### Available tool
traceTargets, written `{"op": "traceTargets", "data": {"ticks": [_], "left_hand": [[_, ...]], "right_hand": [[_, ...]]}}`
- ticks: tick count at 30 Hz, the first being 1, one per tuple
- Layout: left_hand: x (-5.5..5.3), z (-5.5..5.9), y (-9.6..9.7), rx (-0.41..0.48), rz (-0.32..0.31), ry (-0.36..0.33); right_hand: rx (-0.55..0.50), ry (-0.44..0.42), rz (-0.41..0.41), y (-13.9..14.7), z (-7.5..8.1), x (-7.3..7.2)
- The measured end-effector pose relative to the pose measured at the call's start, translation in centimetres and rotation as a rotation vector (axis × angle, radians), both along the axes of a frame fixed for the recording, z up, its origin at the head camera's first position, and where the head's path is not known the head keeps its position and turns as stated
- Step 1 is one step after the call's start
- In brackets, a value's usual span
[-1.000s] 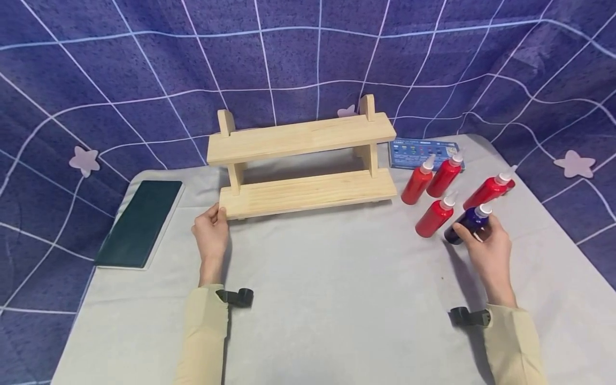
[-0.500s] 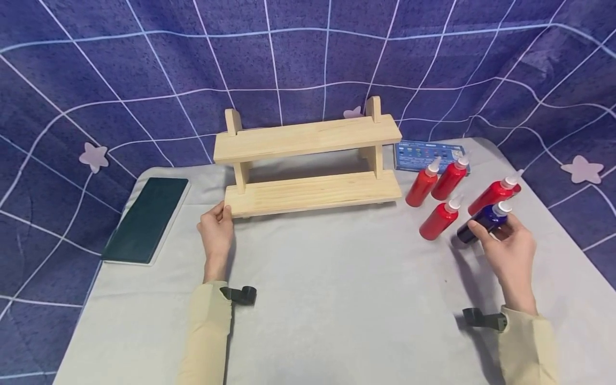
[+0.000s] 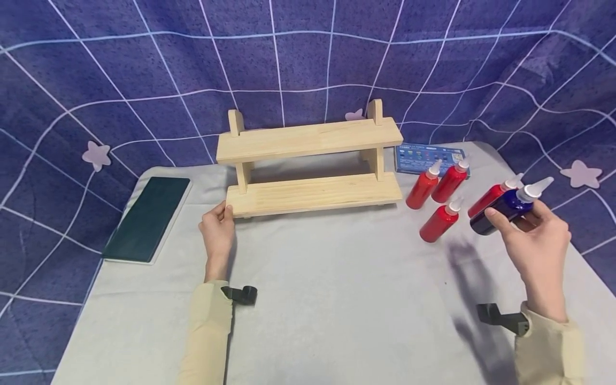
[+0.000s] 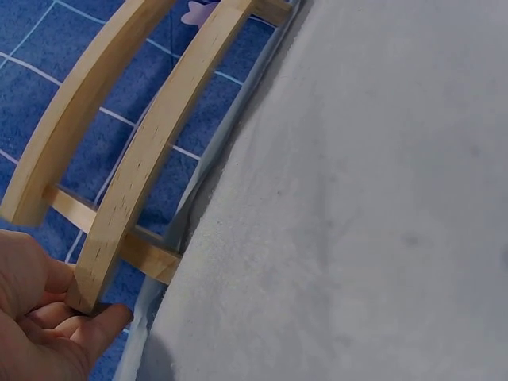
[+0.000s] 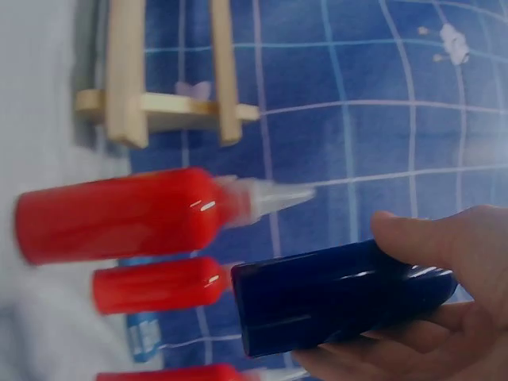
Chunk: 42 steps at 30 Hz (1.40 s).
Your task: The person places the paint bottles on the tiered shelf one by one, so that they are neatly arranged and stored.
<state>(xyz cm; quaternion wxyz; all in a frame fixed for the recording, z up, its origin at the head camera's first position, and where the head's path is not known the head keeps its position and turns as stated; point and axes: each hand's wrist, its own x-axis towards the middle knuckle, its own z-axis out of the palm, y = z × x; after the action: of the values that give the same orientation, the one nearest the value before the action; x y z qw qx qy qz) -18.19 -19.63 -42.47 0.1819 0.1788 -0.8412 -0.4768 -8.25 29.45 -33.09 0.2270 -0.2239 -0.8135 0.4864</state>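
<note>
My right hand [image 3: 541, 248] grips a dark blue squeeze bottle [image 3: 500, 211] with a white pointed nozzle, raised over the table with its shadow falling below. In the right wrist view, thumb and fingers wrap the blue bottle [image 5: 333, 298] near its nozzle end. My left hand [image 3: 217, 230] pinches the left end of the lower board of a two-tier wooden rack [image 3: 313, 193]. The left wrist view has the thumb above and fingers beneath that board [image 4: 151, 159]. Several red squeeze bottles [image 3: 439, 222] stand to the left of and behind the blue one.
A blue printed box [image 3: 428, 155] lies behind the red bottles, right of the rack. On the left of the white-covered table [image 3: 337, 299] lies a dark green notebook [image 3: 149, 216]. A blue gridded curtain [image 3: 298, 59] hangs behind the table.
My right hand has lifted the blue bottle off the table and moved it right and up. My left hand stays on the rack. The head view has shifted slightly.
</note>
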Motion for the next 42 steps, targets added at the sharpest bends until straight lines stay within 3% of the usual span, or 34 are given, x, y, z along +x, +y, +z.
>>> {"op": "traceTargets", "data": {"ticks": [10,20,29,35,42], "left_hand": [[0.0,0.3,-0.3,0.009,0.0,-0.004],[-0.1,0.4,-0.4,0.011,-0.001,-0.005],[0.1,0.3,-0.3,0.02,-0.002,-0.014],[0.2,0.1,-0.2,0.001,-0.001,-0.002],[0.4,0.2,-0.2,0.0,-0.003,-0.007]], "right_hand": [[0.039,0.058,0.013,-2.0,3.0,0.0],[0.049,0.146,0.148,-4.6,4.7,-1.3],[0.024,0.174,0.279,-6.5,4.5,-3.2],[0.047,0.143,0.329,-7.3,3.8,-4.0],[0.077,0.168,0.388,-8.8,2.9,-5.3]]}}
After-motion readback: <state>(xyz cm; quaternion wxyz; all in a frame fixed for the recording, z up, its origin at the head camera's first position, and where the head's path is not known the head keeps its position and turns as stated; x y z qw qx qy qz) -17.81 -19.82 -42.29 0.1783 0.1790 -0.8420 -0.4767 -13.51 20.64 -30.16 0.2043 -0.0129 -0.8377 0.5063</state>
